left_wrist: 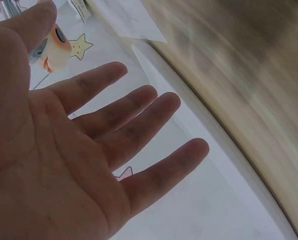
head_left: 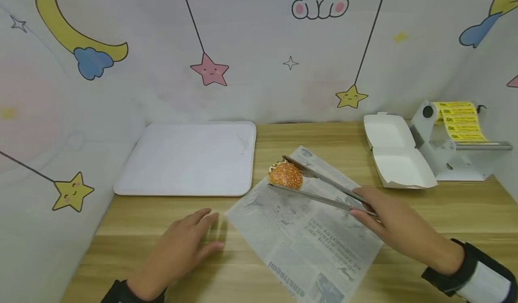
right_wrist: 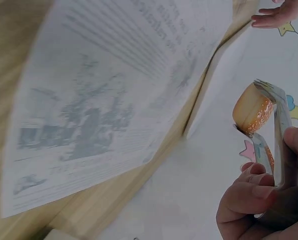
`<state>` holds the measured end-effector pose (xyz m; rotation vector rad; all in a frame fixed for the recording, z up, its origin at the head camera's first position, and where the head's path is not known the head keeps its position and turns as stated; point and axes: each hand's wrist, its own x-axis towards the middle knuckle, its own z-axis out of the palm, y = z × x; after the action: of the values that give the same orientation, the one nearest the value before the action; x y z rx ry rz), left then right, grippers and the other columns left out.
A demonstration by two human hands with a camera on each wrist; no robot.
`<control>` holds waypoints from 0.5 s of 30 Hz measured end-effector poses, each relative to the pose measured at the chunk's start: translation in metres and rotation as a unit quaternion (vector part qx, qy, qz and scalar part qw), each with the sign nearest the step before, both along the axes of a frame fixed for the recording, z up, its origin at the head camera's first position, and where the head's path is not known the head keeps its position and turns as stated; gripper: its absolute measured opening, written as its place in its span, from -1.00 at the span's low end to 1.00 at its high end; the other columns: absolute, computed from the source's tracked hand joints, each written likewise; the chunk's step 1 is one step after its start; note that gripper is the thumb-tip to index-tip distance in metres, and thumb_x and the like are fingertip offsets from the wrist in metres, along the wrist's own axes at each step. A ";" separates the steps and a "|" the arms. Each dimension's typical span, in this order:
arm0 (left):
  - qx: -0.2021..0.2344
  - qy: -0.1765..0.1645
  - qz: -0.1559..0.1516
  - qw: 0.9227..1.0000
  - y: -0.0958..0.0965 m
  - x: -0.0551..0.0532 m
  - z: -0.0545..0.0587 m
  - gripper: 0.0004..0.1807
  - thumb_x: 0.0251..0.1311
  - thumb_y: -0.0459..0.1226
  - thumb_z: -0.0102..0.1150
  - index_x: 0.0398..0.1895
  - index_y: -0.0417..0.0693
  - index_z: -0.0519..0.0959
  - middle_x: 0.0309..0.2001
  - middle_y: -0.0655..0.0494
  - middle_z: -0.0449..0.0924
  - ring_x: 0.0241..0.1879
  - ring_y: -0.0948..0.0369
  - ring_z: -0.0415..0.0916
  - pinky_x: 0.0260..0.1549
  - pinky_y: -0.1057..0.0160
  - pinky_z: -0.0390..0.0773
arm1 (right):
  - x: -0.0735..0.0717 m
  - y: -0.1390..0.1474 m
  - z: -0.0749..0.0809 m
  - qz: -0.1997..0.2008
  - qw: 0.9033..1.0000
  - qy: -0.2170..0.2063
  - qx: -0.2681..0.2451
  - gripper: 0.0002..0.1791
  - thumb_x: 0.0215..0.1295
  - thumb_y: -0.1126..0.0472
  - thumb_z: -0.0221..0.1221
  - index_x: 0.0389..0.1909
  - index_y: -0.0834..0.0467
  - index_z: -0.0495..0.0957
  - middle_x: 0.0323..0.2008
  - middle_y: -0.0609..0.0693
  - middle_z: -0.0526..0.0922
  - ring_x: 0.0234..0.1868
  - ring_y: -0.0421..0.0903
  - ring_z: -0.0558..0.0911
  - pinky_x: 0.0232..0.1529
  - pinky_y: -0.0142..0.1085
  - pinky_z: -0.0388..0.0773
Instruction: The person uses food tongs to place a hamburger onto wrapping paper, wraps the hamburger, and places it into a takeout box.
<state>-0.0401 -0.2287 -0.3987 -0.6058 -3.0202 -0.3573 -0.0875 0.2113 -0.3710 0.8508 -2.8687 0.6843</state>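
My right hand [head_left: 398,231] holds a pair of metal tongs [head_left: 323,199], thumb and fingers on its two arms. Between the tong tips is a sesame-topped burger [head_left: 285,175], its bun also visible in the right wrist view [right_wrist: 254,109]. In the head view the burger appears over the upper left part of a newsprint-patterned paper sheet [head_left: 299,231]. How high it is above the sheet I cannot tell exactly. Left of the sheet, my left hand [head_left: 178,247] hovers over or near the wooden table, fingers spread and holding nothing; its palm shows in the left wrist view.
A white tray [head_left: 186,159] lies at the back left. At the back right stands an opened white takeout box [head_left: 400,163], beside a label dispenser [head_left: 461,159] with a roll of yellow stickers [head_left: 461,121]. A cartoon-printed curtain [head_left: 259,82] closes off the back.
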 end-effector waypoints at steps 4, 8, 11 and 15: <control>-0.002 0.000 -0.002 1.000 0.004 -0.003 -0.001 -0.30 0.21 0.09 0.36 0.27 -0.17 0.54 0.26 -0.22 0.52 0.18 -0.15 0.54 0.05 -0.24 0.54 | 0.018 0.028 -0.010 -0.016 1.000 0.015 0.000 -0.74 0.39 0.16 0.30 0.02 0.07 0.50 -0.33 -0.31 0.47 -0.38 -0.42 0.41 -0.45 -0.41 0.41; -0.010 0.001 -0.002 1.000 0.006 -0.005 -0.003 -0.30 0.20 0.10 0.37 0.26 -0.16 0.55 0.25 -0.21 0.53 0.17 -0.13 0.55 0.03 -0.22 0.55 | 0.032 0.048 -0.022 -0.029 0.999 0.026 0.004 -0.70 0.33 0.18 0.35 0.01 0.08 0.53 -0.36 -0.37 0.44 -0.39 -0.46 0.38 -0.47 -0.41 0.39; -0.015 0.001 -0.002 1.000 0.007 -0.007 -0.003 -0.29 0.20 0.11 0.37 0.26 -0.16 0.55 0.25 -0.20 0.53 0.17 -0.12 0.55 0.03 -0.21 0.56 | 0.038 0.056 -0.030 -0.040 0.998 0.032 0.025 -0.65 0.29 0.14 0.39 0.04 0.04 0.54 -0.29 -0.37 0.52 -0.34 -0.46 0.43 -0.43 -0.37 0.47; -0.016 -0.010 -0.003 1.000 0.009 -0.009 -0.004 -0.29 0.20 0.10 0.37 0.27 -0.17 0.54 0.26 -0.20 0.52 0.18 -0.12 0.55 0.04 -0.22 0.55 | 0.043 0.059 -0.040 -0.059 0.996 0.025 0.062 -0.58 0.27 0.03 0.40 0.10 0.00 0.55 -0.12 -0.25 0.64 -0.21 -0.39 0.56 -0.29 -0.25 0.63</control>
<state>-0.0491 -0.2195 -0.4023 -0.6167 -3.0499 -0.3194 -0.0445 0.2701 -0.4106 0.6939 -2.9130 0.4700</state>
